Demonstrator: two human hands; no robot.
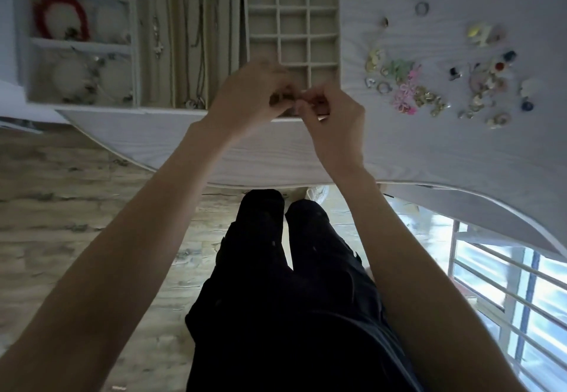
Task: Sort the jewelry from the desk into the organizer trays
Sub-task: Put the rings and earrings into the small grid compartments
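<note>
Jewelry (411, 90) lies loose on the table (429, 152), right of the grid tray (293, 23). Both hands, left (254, 97) and right (331, 115), pinch one tiny piece together over the tray's near edge.

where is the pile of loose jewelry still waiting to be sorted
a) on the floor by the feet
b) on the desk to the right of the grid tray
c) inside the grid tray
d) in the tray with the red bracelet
b: the loose jewelry pile lies scattered on the bare desk to the right of the grid tray, whose visible compartments look empty.
</note>
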